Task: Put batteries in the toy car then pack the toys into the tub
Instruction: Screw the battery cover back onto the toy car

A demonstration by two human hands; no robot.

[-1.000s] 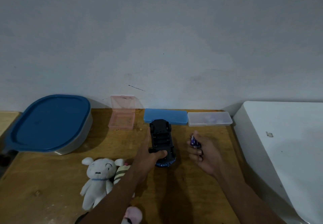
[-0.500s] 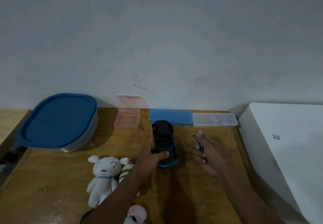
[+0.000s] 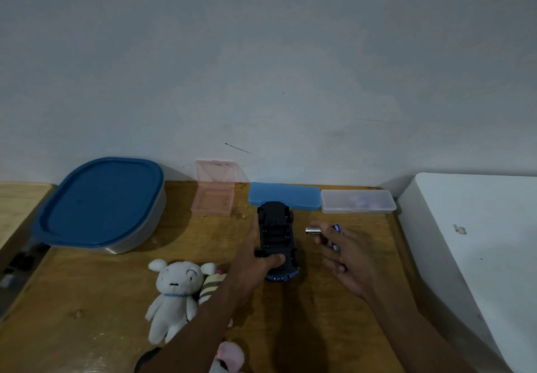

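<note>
My left hand (image 3: pixel 253 261) grips the upturned car (image 3: pixel 274 212), lying twelve-to-six on the table (image 3: pixel 87 300), while my right hand (image 3: pixel 345 262) pinches a battery (image 3: pixel 313 230) crosswise at three o'clock, its tip just beside the bay (image 3: pixel 276 235).

One toy car (image 3: pixel 277 239): black underside up, blue body, battery bay open, on your worktop (image 3: pixel 87 300). Two batteries (image 3: pixel 313 230): pinched in your right hand (image 3: pixel 345 259). One tub (image 3: pixel 101 204): grey, blue lid on, far left. Three plush toys (image 3: pixel 174 288): front left.
</note>
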